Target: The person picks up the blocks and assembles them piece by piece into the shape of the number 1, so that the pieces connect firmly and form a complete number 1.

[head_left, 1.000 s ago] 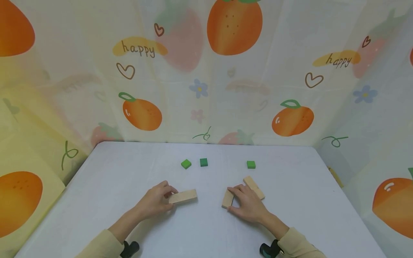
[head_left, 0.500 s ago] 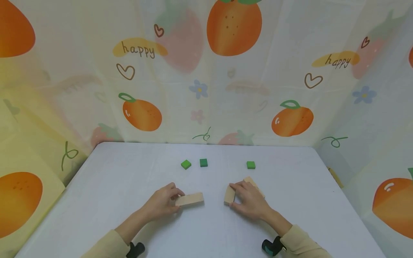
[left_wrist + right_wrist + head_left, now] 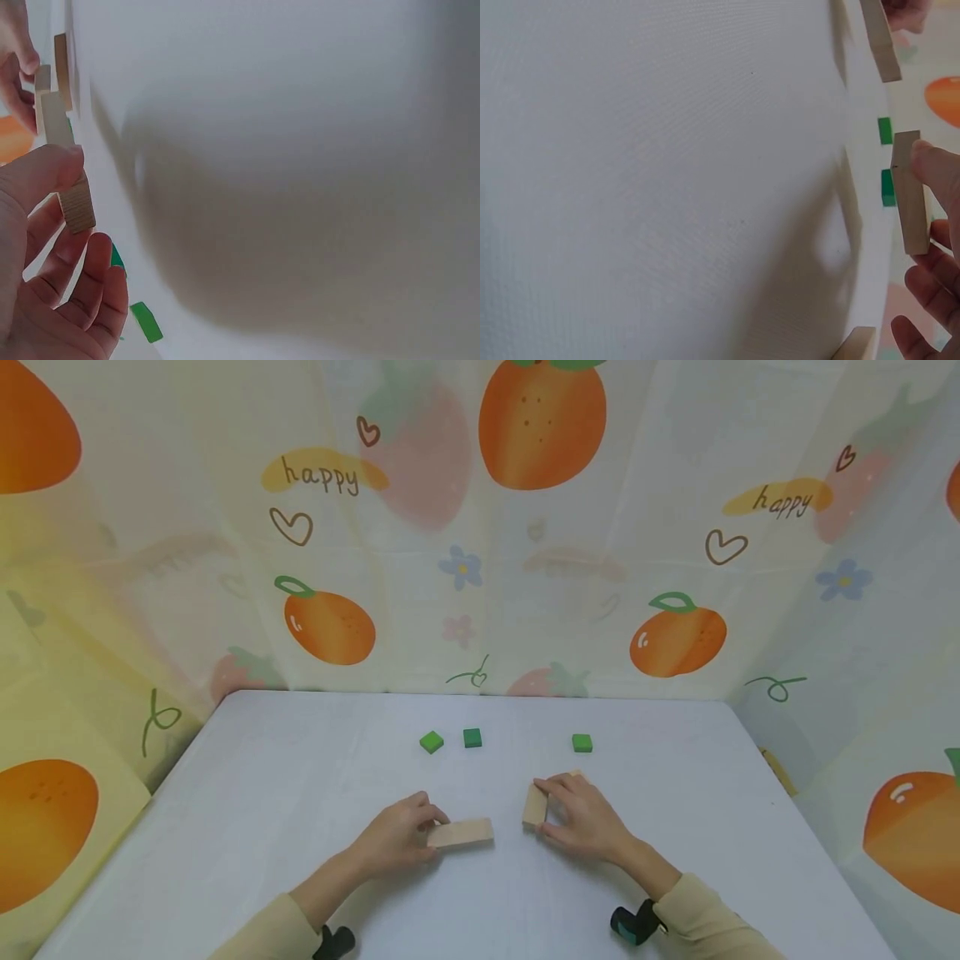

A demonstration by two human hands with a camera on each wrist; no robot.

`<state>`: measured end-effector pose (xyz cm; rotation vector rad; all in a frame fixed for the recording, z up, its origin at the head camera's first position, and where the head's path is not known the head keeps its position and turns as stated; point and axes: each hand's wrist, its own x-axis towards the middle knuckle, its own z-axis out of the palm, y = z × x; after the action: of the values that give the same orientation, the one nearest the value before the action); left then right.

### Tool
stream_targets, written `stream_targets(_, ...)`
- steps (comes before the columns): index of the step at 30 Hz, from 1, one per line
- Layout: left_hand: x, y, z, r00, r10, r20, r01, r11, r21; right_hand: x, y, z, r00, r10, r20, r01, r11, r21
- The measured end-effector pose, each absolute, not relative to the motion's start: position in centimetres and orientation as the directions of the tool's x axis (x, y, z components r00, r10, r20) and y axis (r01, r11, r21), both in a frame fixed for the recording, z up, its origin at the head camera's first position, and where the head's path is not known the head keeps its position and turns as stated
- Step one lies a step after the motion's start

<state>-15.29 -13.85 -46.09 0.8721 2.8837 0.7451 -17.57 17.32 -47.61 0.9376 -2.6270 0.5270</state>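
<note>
My left hand (image 3: 397,837) pinches one end of a pale wooden block (image 3: 463,833) between thumb and fingers, its free end pointing right. In the left wrist view that block (image 3: 56,120) is raised off the white table. To the right, my right hand (image 3: 588,822) pinches a second wooden block (image 3: 534,806) by its two ends. The right wrist view shows this block (image 3: 910,199) held up too, a gap apart from the left one. A third wooden block (image 3: 855,345) lies on the table, mostly hidden behind my right hand in the head view.
Toward the back of the white table (image 3: 322,743) lie a light green block (image 3: 431,742), a darker green block (image 3: 472,738) and another green block (image 3: 582,743) further right. A fruit-patterned cloth (image 3: 517,610) hangs behind the table.
My left hand has carried its block right and slightly toward me. My right hand's block has shifted a little right and away, and that hand now covers more of the third block.
</note>
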Motion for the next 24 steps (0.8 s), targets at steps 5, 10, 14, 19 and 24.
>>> stream_targets(5, -15.2, -12.9, -46.3, -0.819, 0.565, 0.096, 0.543, 0.712, 0.446, -17.7, 17.4, -47.6, -0.738, -0.542, 0.402, -0.655, 0.717, -0.237)
stream_targets(10, -14.8, -11.9, -46.3, -0.786, 0.61, 0.099, 0.583, 0.678, 0.447, -17.8, 17.3, -47.7, -0.733, -0.542, 0.41, -0.66, 0.712, -0.239)
stream_targets(14, -14.6, -11.1, -46.4, -0.767, 0.636, 0.086, 0.596, 0.657, 0.462, -17.8, 17.2, -47.9, -0.733, -0.547, 0.404, -0.662, 0.71, -0.24)
stream_targets(19, -14.4, -10.2, -46.8, -0.766, 0.642, 0.035, 0.58, 0.666, 0.47, -17.9, 17.1, -48.1, -0.724, -0.56, 0.402, -0.674, 0.699, -0.239)
stream_targets(24, -14.3, -9.6, -46.9, -0.761, 0.649, 0.014, 0.576, 0.666, 0.474, -17.7, 17.0, -47.8, -0.731, -0.561, 0.389, -0.67, 0.7, -0.248)
